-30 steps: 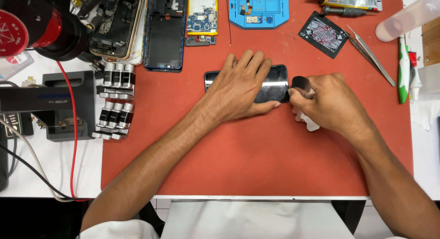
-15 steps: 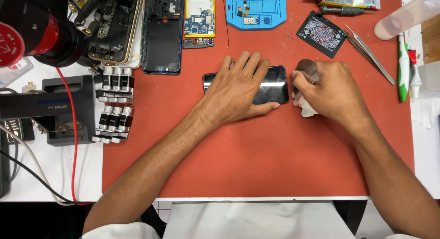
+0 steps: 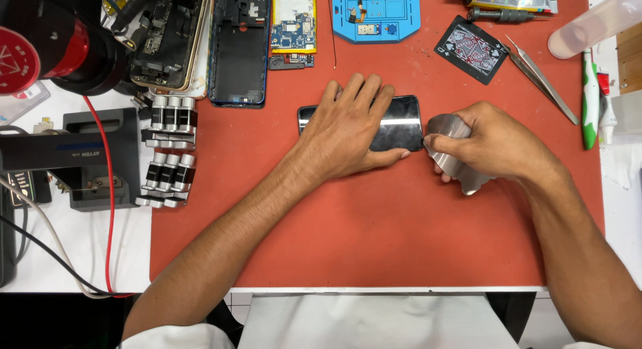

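Observation:
A black smartphone (image 3: 404, 118) lies flat and sideways on the red work mat (image 3: 374, 242). My left hand (image 3: 351, 125) presses down on it with fingers spread over the screen. My right hand (image 3: 485, 145) sits at the phone's right end and grips a thin, bent sheet of shiny metal (image 3: 449, 128), whose edge meets the phone's right edge.
At the mat's far edge lie a gutted phone frame (image 3: 239, 44), a circuit board with yellow part (image 3: 293, 24), a blue parts tray (image 3: 374, 11), a playing card (image 3: 470, 48) and tweezers (image 3: 542, 78). Metal clamps (image 3: 167, 151) and a dark device with cables (image 3: 73, 155) stand left.
My right hand has shifted slightly right and down, and the metal sheet now shows bent between its fingers at the phone's end. My left hand stays on the phone.

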